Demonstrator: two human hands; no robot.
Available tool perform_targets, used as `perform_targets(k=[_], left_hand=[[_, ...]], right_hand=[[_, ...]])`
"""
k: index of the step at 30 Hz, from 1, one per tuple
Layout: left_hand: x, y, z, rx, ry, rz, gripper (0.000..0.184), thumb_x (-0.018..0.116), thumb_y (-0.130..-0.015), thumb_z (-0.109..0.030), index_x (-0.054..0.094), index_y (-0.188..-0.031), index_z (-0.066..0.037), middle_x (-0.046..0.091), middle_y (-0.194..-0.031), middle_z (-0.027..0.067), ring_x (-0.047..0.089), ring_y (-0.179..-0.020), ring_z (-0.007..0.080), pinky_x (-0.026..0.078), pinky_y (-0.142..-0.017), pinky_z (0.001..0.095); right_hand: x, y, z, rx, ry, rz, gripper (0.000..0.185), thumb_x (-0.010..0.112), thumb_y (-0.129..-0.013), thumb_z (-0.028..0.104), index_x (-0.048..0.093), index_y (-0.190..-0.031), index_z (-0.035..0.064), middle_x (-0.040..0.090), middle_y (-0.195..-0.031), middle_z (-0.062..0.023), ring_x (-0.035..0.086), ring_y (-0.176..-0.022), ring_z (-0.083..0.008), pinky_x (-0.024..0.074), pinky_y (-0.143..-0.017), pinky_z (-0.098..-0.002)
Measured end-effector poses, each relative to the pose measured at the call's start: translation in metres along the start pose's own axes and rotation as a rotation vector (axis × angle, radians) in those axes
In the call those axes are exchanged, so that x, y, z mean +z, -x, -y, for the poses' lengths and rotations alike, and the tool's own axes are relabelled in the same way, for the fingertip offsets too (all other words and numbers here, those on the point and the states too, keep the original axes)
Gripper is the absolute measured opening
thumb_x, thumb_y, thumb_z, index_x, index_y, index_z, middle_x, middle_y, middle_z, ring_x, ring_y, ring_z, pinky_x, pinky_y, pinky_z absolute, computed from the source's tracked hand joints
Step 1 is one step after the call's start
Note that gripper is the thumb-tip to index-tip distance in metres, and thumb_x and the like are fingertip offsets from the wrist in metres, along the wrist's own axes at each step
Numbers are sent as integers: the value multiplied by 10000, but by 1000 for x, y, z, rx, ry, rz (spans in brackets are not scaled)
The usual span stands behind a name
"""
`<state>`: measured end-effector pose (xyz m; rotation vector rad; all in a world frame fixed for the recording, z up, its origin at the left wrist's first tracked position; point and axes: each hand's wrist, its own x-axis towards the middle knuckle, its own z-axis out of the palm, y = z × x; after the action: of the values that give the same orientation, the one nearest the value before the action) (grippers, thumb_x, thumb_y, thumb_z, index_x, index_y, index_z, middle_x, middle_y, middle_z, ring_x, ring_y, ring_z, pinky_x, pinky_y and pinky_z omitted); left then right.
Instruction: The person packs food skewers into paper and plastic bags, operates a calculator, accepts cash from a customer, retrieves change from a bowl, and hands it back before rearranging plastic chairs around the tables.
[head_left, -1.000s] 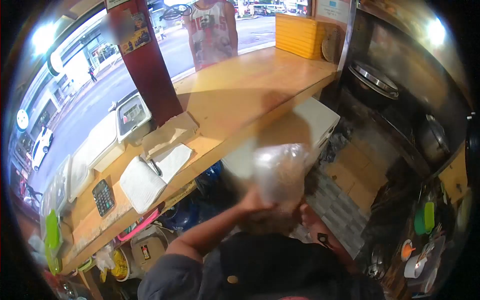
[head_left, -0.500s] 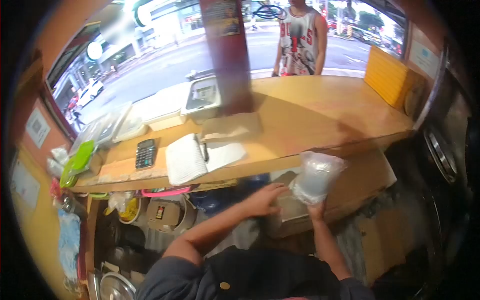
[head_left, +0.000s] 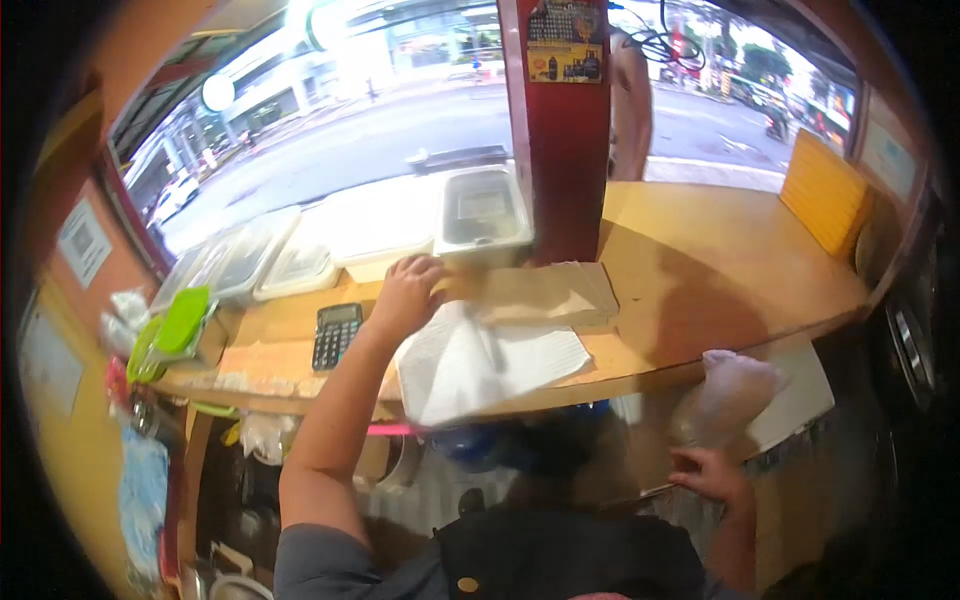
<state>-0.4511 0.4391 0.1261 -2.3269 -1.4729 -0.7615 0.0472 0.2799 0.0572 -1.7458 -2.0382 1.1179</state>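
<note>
My left hand [head_left: 408,295] is stretched over the counter, its bent fingers on the blurred left end of a flat brown paper bag [head_left: 555,292]. Just below it lies an open notebook [head_left: 460,375] with white pages, partly smeared. A black calculator [head_left: 337,336] sits left of my forearm. Lower right, my right hand [head_left: 712,475] has its fingers apart and slightly curled, just below a filled, knotted plastic bag [head_left: 728,400]. The plastic bag looks upright but blurred, near the low board, and a small gap seems to separate it from the hand.
Lidded plastic containers [head_left: 385,225] line the counter's back left, beside a clear-topped tub [head_left: 484,210]. A red post [head_left: 562,150] rises from the counter [head_left: 740,260]. Behind it a person [head_left: 630,110] stands, partly hidden. A yellow block-like item [head_left: 825,192] stands at right.
My left hand has moved up and left from the low board to the paper bag on the counter. My right hand has dropped lower and come away from the plastic bag. The view has shifted left.
</note>
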Motion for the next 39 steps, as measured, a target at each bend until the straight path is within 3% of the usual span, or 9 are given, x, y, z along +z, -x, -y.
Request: perform_targets(k=[3, 7, 11, 14, 15, 18, 21, 28, 39], left_hand=[[26, -35, 48, 60, -45, 19, 330, 632, -740, -136, 584, -1067, -131, 547, -1142, 64, 454, -1151, 270, 336, -984, 466], [58, -57, 89, 154, -12, 130, 259, 578, -785, -176, 599, -1033, -106, 549, -1111, 77, 450, -1154, 261, 280, -1019, 520], [65, -67, 113, 297, 56, 151, 225, 578, -794, -197, 607, -994, -97, 550, -1030, 86, 467, -1107, 265, 284, -1016, 514], [54, -79, 111, 324, 86, 247, 189, 583, -792, -191, 604, -948, -88, 545, -994, 94, 479, -1064, 281, 293, -1011, 507], [50, -83, 112, 331, 93, 254, 189, 583, -792, -191, 604, -948, -88, 545, -994, 94, 479, -1064, 281, 293, -1011, 507], [38, -91, 115, 327, 168, 266, 172, 591, -789, -191, 576, -910, -69, 533, -951, 108, 490, -999, 299, 314, -986, 497], [30, -105, 119, 264, 139, -101, 176, 609, -759, -145, 513, -877, -56, 511, -874, 124, 499, -908, 316, 356, -922, 468], [15, -124, 148, 379, -128, -188, 181, 622, -752, -139, 497, -867, -75, 515, -836, 96, 522, -864, 306, 388, -919, 443], [-24, -1, 182, 203, -286, -252, 181, 647, -701, -72, 534, -842, -90, 498, -804, 66, 505, -829, 278, 356, -962, 465]], right_hand=[[13, -50, 80, -215, -244, -229, 413, 679, -779, 249, 598, -1095, -5, 640, -1006, -173, 628, -919, -291, 478, -824, -370], [43, -172, 110, -487, 142, -867, 311, 659, -779, 238, 623, -994, 16, 633, -951, -164, 604, -912, -301, 471, -807, -380], [69, -222, 122, -283, 241, -1006, 233, 648, -790, 200, 620, -909, 2, 623, -918, -172, 600, -877, -311, 478, -775, -387], [70, -219, 100, -215, -104, -1045, 166, 635, -797, 134, 610, -866, -15, 619, -906, -161, 597, -857, -308, 491, -745, -368], [69, -217, 106, -232, -10, -1070, 78, 631, -783, 38, 595, -825, -18, 601, -856, -144, 582, -796, -258, 468, -696, -316], [65, -215, 120, -195, 76, -1042, 88, 625, -794, 78, 601, -821, -2, 605, -853, -142, 593, -813, -292, 500, -703, -328], [69, -219, 109, -204, 13, -1066, 75, 630, -789, 69, 604, -829, 11, 597, -861, -136, 594, -809, -280, 500, -705, -324], [67, -217, 111, -191, -51, -1049, 77, 638, -772, 57, 604, -827, 13, 595, -871, -134, 596, -808, -272, 504, -694, -329], [66, -215, 110, -243, -18, -1016, 74, 627, -763, 45, 596, -820, 10, 593, -857, -145, 590, -795, -291, 503, -671, -340]])
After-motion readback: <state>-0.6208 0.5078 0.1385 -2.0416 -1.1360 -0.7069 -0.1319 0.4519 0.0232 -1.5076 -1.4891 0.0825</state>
